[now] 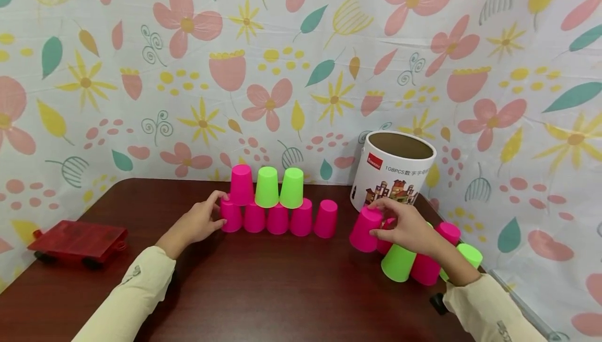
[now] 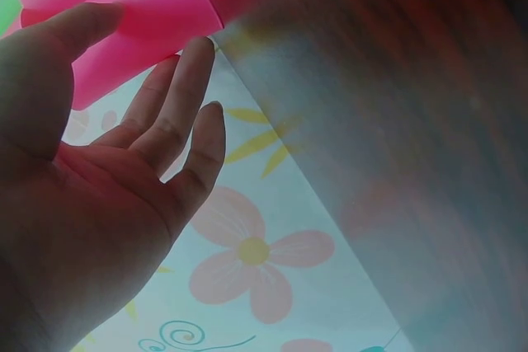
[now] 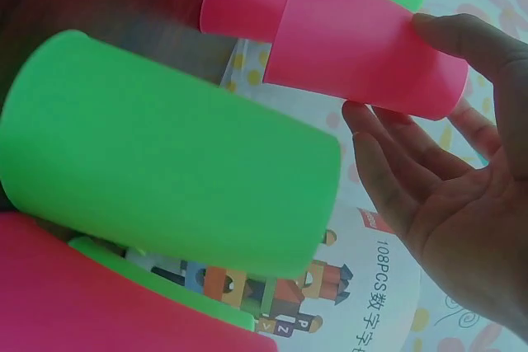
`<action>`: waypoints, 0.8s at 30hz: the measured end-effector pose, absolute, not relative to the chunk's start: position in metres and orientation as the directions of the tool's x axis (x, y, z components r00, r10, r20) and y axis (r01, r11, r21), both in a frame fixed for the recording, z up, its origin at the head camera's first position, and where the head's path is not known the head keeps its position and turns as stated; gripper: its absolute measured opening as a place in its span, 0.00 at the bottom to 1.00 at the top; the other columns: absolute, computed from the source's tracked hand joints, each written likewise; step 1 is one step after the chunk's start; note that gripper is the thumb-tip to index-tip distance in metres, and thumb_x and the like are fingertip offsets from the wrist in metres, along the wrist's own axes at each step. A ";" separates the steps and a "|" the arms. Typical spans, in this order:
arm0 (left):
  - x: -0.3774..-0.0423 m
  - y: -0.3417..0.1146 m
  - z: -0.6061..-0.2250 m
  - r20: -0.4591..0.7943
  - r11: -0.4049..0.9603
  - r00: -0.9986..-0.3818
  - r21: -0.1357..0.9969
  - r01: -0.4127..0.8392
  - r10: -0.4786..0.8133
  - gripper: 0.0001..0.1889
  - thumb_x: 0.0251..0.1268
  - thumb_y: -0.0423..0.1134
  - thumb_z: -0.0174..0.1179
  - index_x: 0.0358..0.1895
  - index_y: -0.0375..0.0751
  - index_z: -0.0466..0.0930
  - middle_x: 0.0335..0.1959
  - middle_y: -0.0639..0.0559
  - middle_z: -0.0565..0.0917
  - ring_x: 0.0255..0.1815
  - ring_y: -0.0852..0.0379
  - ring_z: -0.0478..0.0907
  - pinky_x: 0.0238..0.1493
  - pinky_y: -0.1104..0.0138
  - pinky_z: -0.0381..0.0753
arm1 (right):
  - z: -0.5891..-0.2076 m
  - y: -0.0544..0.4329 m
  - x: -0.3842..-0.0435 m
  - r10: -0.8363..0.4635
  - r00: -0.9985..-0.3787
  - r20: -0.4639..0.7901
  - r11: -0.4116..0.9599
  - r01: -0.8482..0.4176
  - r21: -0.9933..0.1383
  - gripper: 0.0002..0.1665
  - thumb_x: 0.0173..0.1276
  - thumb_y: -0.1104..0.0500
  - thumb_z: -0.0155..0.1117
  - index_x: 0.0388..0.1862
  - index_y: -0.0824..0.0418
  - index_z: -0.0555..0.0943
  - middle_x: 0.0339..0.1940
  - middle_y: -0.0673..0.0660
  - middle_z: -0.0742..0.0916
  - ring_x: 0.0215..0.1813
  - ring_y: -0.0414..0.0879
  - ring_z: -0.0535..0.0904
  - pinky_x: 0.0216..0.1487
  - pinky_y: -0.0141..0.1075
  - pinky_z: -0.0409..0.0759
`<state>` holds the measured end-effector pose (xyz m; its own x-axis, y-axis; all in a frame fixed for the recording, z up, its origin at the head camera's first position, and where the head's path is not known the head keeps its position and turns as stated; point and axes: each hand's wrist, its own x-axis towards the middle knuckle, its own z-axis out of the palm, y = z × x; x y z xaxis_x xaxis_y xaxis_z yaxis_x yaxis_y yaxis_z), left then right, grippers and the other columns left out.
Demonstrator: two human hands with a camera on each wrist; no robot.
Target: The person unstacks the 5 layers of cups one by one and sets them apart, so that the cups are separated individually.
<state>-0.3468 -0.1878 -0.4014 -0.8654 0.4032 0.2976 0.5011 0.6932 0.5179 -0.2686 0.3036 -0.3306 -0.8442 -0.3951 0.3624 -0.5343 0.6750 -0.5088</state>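
Both hands were at the cups: the right hand (image 1: 408, 224), right of centre in the head view, grasped a pink cup (image 1: 363, 233) between thumb and fingers, while the left hand (image 1: 202, 222), left of centre, was unclenched, its digits loosely extended at the left flank of the end cup (image 1: 231, 216). The grasped pink cup was inverted, narrow closed end up, its long axis near vertical with the top leaning slightly rightward; in the right wrist view the narrow end pointed right, toward the palm. It lay at the left side of the right hand, well apart from the left hand. Whether its rim met the table (image 1: 291, 290) could not be told. Five inverted pink cups, the end cup included, formed a lower row, bearing one pink and two green cups (image 1: 267, 187). A white bucket (image 1: 400, 172) stood behind the right hand; a red toy vehicle (image 1: 80, 240) occupied the far left.
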 end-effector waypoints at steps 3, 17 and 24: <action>-0.346 -0.188 -0.400 0.287 0.696 -0.870 0.522 0.493 0.400 0.30 0.61 0.30 0.67 0.60 0.44 0.59 0.42 0.38 0.83 0.29 0.56 0.78 0.33 0.61 0.76 | -0.328 0.305 -0.274 -0.399 -0.843 0.362 0.680 -0.536 -0.500 0.29 0.53 0.59 0.80 0.53 0.55 0.79 0.40 0.50 0.85 0.39 0.46 0.82 0.37 0.41 0.83; -0.348 -0.191 -0.398 0.293 0.693 -0.869 0.523 0.495 0.399 0.30 0.61 0.30 0.67 0.60 0.44 0.58 0.42 0.39 0.83 0.31 0.55 0.79 0.34 0.60 0.77 | -0.323 0.306 -0.285 -0.456 -0.829 0.326 0.685 -0.560 -0.466 0.26 0.52 0.60 0.81 0.44 0.55 0.75 0.35 0.47 0.83 0.38 0.50 0.81 0.36 0.39 0.81; -0.347 -0.189 -0.400 0.279 0.685 -0.866 0.531 0.499 0.415 0.29 0.62 0.30 0.67 0.60 0.44 0.59 0.42 0.38 0.83 0.28 0.57 0.77 0.32 0.62 0.77 | -0.329 0.317 -0.296 -0.430 -0.861 0.271 0.712 -0.508 -0.485 0.25 0.52 0.60 0.81 0.43 0.56 0.74 0.35 0.48 0.83 0.40 0.51 0.81 0.39 0.41 0.82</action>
